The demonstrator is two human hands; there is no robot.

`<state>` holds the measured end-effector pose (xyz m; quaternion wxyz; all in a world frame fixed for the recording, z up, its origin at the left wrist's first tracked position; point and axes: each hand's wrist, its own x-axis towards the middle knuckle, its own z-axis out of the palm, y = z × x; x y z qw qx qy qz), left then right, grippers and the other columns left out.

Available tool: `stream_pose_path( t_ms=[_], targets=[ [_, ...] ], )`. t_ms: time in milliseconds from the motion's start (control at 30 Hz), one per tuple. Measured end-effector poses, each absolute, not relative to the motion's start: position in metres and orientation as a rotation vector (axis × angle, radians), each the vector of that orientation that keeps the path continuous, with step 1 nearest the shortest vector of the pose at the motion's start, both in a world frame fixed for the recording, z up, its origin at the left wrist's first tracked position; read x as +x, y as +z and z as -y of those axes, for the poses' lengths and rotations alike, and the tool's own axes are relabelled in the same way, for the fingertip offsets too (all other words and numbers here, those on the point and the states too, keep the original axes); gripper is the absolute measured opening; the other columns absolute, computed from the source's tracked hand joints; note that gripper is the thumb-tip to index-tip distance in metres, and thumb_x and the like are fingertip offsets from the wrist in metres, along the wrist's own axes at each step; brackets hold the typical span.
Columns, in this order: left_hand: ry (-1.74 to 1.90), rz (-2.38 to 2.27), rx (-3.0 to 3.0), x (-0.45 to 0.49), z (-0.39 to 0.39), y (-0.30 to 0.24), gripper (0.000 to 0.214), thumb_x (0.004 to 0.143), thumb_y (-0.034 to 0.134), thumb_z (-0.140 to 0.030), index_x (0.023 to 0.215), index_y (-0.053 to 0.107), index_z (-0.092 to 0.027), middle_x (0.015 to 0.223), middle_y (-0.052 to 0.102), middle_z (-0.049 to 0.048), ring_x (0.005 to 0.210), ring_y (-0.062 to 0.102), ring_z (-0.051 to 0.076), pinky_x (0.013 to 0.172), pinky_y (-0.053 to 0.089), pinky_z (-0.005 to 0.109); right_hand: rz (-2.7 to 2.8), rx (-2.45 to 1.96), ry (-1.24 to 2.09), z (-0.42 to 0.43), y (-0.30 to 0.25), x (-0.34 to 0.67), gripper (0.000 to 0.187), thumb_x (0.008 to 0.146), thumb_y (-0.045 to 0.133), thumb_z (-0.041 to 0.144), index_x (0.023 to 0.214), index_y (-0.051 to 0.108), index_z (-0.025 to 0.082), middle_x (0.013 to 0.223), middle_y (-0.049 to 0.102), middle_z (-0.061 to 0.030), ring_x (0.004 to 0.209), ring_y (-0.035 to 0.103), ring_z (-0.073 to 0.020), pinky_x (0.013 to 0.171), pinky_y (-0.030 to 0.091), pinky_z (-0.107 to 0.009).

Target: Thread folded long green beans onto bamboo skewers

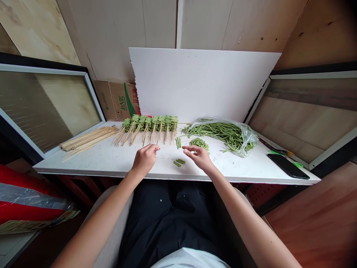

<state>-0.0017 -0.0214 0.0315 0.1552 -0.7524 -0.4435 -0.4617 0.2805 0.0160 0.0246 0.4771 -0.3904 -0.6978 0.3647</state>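
1. Between the left hand (145,158) and the right hand (198,157), above the tabletop (111,162): one thin stick (168,145) carrying green bean pieces (178,143), seemingly three.
2. Left hand: finger and thumb pinched together on the stick's near end. Right hand: loosely spread, fingertips just beside the pieces; nothing visible in its grasp, contact uncertain.
3. Done, by my reading: a row of filled skewers (160,121) beyond the left hand, bare ends fanned towards it. About eight fans; individual skewers too crowded to count.
4. In hand: one skewer, apparently part-filled.
5. Left: four or so loose pieces (177,163) between the hands, nearer the wearer; one heap of cut pieces (199,143) just beyond the right hand, uncountable; one clear bag of long beans (223,131) farther off, probably uncut; one spread of bare sticks (89,137) left of the left hand, too many to count. Considerable work remains, I judge.
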Motion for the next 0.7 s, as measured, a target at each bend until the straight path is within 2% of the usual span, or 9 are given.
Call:
stream_pose_path(
  t_ms=[133, 267, 467, 600, 700],
  targets=[
    [-1.33, 1.336, -2.158, -0.008, 0.016, 0.028, 0.035, 0.078, 0.048, 0.004, 0.091, 0.071, -0.019, 0.087, 0.078, 0.0052, 0.082, 0.076, 0.021, 0.071, 0.058, 0.028, 1.987, -1.18, 0.383, -0.024, 0.0, 0.282, 0.029, 0.094, 0.07, 0.048, 0.101, 0.085, 0.024, 0.097, 0.077, -0.0134, 0.094, 0.064, -0.0302, 0.089, 0.047, -0.044],
    [-1.328, 1.345, -2.169, -0.01, 0.013, 0.026, 0.036, 0.077, 0.046, 0.005, 0.091, 0.071, -0.018, 0.084, 0.077, 0.0044, 0.081, 0.076, 0.021, 0.07, 0.058, 0.028, 2.12, -1.304, 0.172, -0.022, -0.018, 0.271, 0.024, 0.095, 0.071, 0.043, 0.094, 0.086, 0.024, 0.095, 0.076, -0.015, 0.098, 0.06, -0.032, 0.085, 0.046, -0.041],
    [-1.335, 1.299, -2.171, -0.008, 0.015, 0.027, 0.035, 0.081, 0.047, 0.006, 0.093, 0.07, -0.018, 0.087, 0.078, 0.0044, 0.079, 0.076, 0.019, 0.071, 0.059, 0.028, 2.119, -1.423, 0.172, -0.017, -0.016, 0.264, 0.016, 0.095, 0.072, 0.034, 0.095, 0.083, 0.023, 0.098, 0.078, -0.0113, 0.101, 0.061, -0.031, 0.084, 0.047, -0.038],
    [-1.366, 1.231, -2.163, -0.006, 0.015, 0.027, 0.03, 0.087, 0.051, 0.004, 0.094, 0.069, -0.019, 0.089, 0.078, 0.0047, 0.083, 0.076, 0.02, 0.073, 0.06, 0.028, 2.029, -1.363, 0.291, -0.02, -0.018, 0.264, 0.016, 0.092, 0.072, 0.024, 0.106, 0.08, 0.022, 0.091, 0.079, -0.0083, 0.095, 0.066, -0.0284, 0.088, 0.049, -0.039],
    [-1.369, 1.21, -2.164, -0.005, 0.015, 0.026, 0.029, 0.089, 0.051, 0.003, 0.096, 0.069, -0.019, 0.09, 0.078, 0.0049, 0.084, 0.077, 0.02, 0.073, 0.06, 0.028, 1.9, -1.259, 0.347, -0.026, -0.015, 0.27, 0.016, 0.092, 0.07, 0.027, 0.101, 0.081, 0.021, 0.092, 0.079, -0.0093, 0.088, 0.068, -0.0266, 0.088, 0.051, -0.041]
  ],
)
